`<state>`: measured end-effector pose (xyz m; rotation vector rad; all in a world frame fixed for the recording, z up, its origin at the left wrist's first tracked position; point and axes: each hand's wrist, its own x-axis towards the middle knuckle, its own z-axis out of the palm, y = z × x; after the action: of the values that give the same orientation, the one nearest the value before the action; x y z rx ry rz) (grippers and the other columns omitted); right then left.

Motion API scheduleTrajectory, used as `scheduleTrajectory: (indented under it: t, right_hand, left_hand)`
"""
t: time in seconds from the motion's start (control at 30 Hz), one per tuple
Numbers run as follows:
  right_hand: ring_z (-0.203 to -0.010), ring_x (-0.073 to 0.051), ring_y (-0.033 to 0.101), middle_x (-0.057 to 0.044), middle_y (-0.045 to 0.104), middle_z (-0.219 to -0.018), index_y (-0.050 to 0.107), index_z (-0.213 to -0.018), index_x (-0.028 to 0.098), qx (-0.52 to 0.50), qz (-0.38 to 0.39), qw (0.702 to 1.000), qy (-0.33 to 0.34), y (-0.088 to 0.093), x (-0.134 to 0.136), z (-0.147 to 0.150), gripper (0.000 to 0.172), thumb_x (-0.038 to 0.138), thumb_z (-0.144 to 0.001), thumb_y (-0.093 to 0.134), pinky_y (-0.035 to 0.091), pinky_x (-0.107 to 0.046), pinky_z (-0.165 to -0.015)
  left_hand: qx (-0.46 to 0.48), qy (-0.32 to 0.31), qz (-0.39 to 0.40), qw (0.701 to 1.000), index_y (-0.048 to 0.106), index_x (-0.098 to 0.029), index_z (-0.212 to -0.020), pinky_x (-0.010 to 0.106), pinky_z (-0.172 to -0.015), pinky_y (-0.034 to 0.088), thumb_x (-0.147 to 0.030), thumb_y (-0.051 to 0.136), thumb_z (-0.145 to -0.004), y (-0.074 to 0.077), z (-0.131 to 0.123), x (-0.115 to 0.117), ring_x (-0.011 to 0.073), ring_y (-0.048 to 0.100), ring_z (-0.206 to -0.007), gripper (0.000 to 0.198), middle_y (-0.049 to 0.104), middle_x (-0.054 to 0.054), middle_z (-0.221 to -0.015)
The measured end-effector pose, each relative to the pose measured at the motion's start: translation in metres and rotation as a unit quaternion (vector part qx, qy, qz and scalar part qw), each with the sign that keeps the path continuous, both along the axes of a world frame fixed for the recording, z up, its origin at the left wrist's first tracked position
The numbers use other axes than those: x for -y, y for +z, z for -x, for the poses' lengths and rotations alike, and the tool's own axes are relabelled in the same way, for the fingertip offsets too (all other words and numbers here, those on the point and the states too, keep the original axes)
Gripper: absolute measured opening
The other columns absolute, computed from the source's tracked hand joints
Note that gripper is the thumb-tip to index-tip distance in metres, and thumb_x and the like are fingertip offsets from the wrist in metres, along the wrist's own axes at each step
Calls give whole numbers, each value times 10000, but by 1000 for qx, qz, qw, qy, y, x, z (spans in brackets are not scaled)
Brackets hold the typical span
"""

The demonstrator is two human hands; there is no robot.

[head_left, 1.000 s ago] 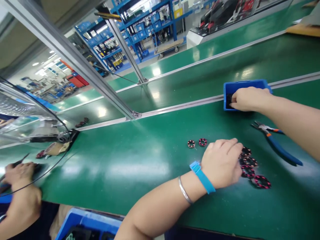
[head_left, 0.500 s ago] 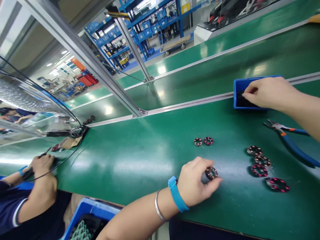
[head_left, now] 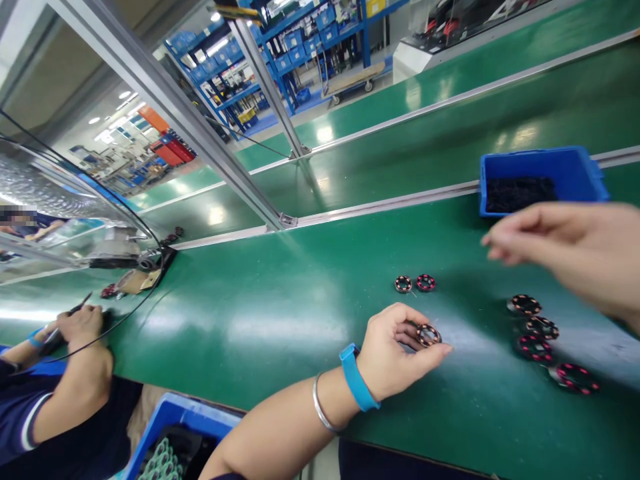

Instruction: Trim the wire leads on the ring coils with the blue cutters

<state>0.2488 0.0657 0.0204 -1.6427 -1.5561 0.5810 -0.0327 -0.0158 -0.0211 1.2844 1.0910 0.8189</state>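
Note:
My left hand (head_left: 393,353), with a blue wrist strap, grips a small ring-shaped stator (head_left: 429,335) with copper-coloured windings between thumb and fingers. Slightly blurred, my right hand (head_left: 560,243) hovers in front of a blue bin (head_left: 590,173) of small black pieces (head_left: 520,193). Its fingertips are pinched together, and whatever may be between them is hidden. Two more stators, one copper-toned (head_left: 403,285) and one with pink marks (head_left: 426,283), lie beyond my left hand. Several others form a loose column at the right, among them a copper-toned stator (head_left: 525,305) and a pink-marked stator (head_left: 575,379).
A green workbench (head_left: 280,293) stretches across, with a metal rail (head_left: 375,208) along its back and a slanting aluminium post (head_left: 200,127). At left, a co-worker's hand (head_left: 83,327) holds a dark tool near a cable. A blue crate (head_left: 200,417) sits below the front edge.
My right hand has come out of the blue bin and moved down and toward me. My left hand keeps hold of the stator, its fingers slightly shifted. The pliers are no longer visible.

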Motion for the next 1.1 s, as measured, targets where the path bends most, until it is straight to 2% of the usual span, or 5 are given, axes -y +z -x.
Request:
scheduleTrajectory:
  t: [0.07, 0.17, 0.3, 0.47, 1.1]
  right_hand:
    - [-766, -279, 857, -103, 866, -830, 882, -907, 251, -96, 47, 988, 114, -7, 42, 28, 646, 892, -894, 800, 716, -390, -718]
    - [-666, -253, 821, -88, 840, -763, 854, -811, 271, -204, 91, 963, 153, -13, 73, 61, 704, 974, -841, 811, 719, -349, -634]
    - [-611, -231, 799, -79, 824, -713, 833, -738, 283, -222, 119, 954, 163, -13, 70, 74, 747, 1029, -770, 816, 687, -299, -571]
    - [-647, -249, 820, -81, 839, -740, 839, -757, 286, -210, 140, 954, 164, -14, 69, 68, 758, 1042, -769, 800, 713, -326, -615]
    - [-597, -235, 799, -40, 829, -717, 845, -768, 312, -166, 70, 968, 173, -9, 79, 74, 658, 955, -890, 783, 707, -317, -581]
  left_hand:
    - [13, -4, -8, 1000, 753, -167, -968, 223, -670, 670, -573, 1124, -669, 1, 0, 1, 158, 797, -758, 626, 786, 37, -867]
    - [14, -6, -43, 999, 784, -169, -975, 235, -683, 692, -596, 1100, -713, 2, 1, 3, 161, 808, -771, 591, 774, 42, -921]
    - [-4, -16, -90, 996, 823, -173, -1000, 273, -727, 737, -605, 1066, -776, 3, 3, 4, 162, 807, -765, 543, 772, 55, -956]
    - [-12, -25, -122, 992, 838, -167, -1011, 288, -744, 753, -602, 1039, -822, 3, 4, 3, 159, 795, -762, 515, 773, 64, -959]
    - [-46, -37, -131, 990, 849, -183, -1022, 293, -741, 750, -578, 1036, -838, 3, 3, 5, 168, 798, -766, 475, 803, 71, -959]
